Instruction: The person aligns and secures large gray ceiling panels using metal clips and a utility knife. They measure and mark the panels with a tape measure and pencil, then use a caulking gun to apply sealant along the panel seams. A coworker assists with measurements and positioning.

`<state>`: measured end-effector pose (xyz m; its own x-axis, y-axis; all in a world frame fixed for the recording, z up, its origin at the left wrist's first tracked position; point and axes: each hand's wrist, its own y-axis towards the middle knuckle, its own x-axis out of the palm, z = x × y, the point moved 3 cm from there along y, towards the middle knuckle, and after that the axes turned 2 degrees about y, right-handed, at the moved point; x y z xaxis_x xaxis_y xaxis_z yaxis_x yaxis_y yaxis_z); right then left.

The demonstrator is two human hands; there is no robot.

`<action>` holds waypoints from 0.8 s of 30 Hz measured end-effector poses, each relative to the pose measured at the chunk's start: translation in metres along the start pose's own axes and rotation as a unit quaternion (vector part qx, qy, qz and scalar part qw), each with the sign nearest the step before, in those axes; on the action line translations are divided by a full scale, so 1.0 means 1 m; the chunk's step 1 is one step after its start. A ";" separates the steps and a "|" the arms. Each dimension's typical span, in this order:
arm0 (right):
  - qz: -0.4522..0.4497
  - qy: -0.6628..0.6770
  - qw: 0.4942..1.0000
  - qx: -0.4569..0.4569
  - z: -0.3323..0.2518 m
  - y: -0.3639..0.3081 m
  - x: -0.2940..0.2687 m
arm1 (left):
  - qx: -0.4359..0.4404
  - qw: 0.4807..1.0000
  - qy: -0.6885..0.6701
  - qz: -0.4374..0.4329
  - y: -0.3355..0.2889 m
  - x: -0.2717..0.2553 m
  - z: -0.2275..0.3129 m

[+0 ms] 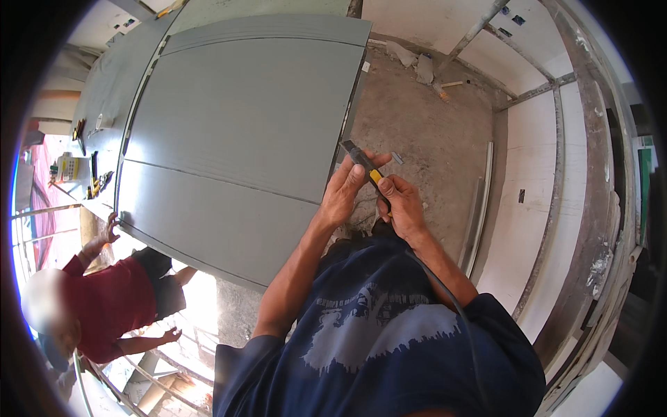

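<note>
Between my two hands is a black and yellow utility knife [376, 176], its blade end pointing up and to the left. The fingers and thumb of my left hand [340, 191] pinch the knife near its front. Around the handle's lower part, my right hand [404, 205] is closed, with the thumb on top. Just left of my hands is the edge of a large grey panel [243, 104], with grooves running across its face.
A co-worker in a red shirt [125, 309] stands at the lower left, one hand on the panel's corner. Tools [101, 182] and a bottle [67, 167] lie on a grey surface at the far left. Scraps [424, 69] litter the concrete floor; metal framing [556, 125] lines the right wall.
</note>
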<state>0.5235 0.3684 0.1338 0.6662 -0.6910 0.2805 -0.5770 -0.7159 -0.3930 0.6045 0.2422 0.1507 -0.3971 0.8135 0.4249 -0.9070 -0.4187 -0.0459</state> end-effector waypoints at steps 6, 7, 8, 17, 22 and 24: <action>0.007 -0.084 0.996 -0.028 -0.005 0.044 -0.001 | -0.029 0.990 0.109 -0.084 0.051 -0.031 -0.008; 0.014 -0.053 0.998 -0.043 -0.010 0.057 -0.003 | -0.070 0.986 0.117 -0.099 0.066 -0.035 -0.012; 0.021 -0.020 0.998 -0.050 -0.014 0.072 -0.006 | -0.104 0.980 0.125 -0.111 0.082 -0.037 -0.017; 0.015 0.179 0.976 -0.119 -0.010 0.324 -0.086 | 0.045 0.865 0.499 -0.031 0.300 -0.105 -0.016; 0.054 0.261 0.949 -0.170 -0.012 0.477 -0.098 | 0.222 0.770 0.597 -0.022 0.477 -0.163 0.004; 0.032 0.261 0.948 -0.179 -0.017 0.526 -0.087 | 0.233 0.756 0.610 -0.039 0.525 -0.174 -0.004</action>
<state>0.1540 0.0498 -0.0829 0.3533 -0.6233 0.6976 -0.7940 -0.5941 -0.1288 0.1970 -0.1173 0.0493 -0.4361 0.4905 -0.7545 -0.8996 -0.2152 0.3801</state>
